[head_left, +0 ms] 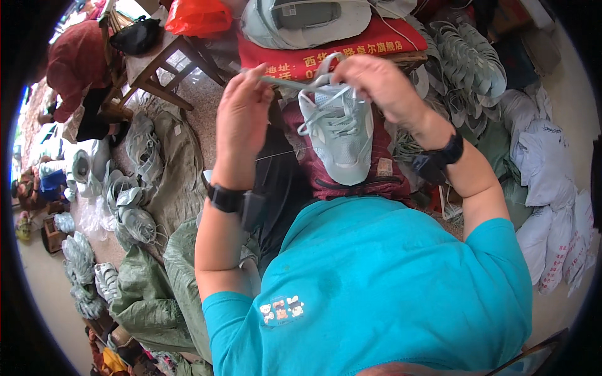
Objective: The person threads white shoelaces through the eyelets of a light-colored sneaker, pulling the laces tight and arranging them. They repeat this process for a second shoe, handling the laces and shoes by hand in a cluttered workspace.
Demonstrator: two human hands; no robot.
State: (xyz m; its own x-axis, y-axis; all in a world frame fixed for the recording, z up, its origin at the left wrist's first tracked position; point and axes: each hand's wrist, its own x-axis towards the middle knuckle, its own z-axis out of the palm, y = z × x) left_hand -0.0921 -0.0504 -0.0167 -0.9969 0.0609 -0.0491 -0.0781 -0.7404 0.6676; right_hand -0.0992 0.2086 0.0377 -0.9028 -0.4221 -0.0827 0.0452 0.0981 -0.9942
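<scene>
A pale grey-green sneaker point(342, 135) rests toe toward me on a dark red cloth point(295, 119) over my lap. Its lace is threaded through the front eyelets. My left hand point(243, 106), raised to the left of the shoe, pinches one end of a pale shoelace point(285, 82) stretched across toward the shoe's collar. Over the shoe's opening, my right hand point(379, 84) has its fingers closed at the lace near the top eyelets. Its fingertips are partly blurred, and a loop of the shoe's upper stands beside them. A thin thread runs from the shoe's side leftward.
Ahead, a red cloth-covered bench point(401, 41) bears large pale shoe pieces point(301, 25). Strung shoe uppers point(467, 59) lie at right, beside white sacks point(545, 163). At left are more sneakers point(135, 219), green sacks point(147, 294), a wooden stool point(157, 69) and another person in red point(75, 62).
</scene>
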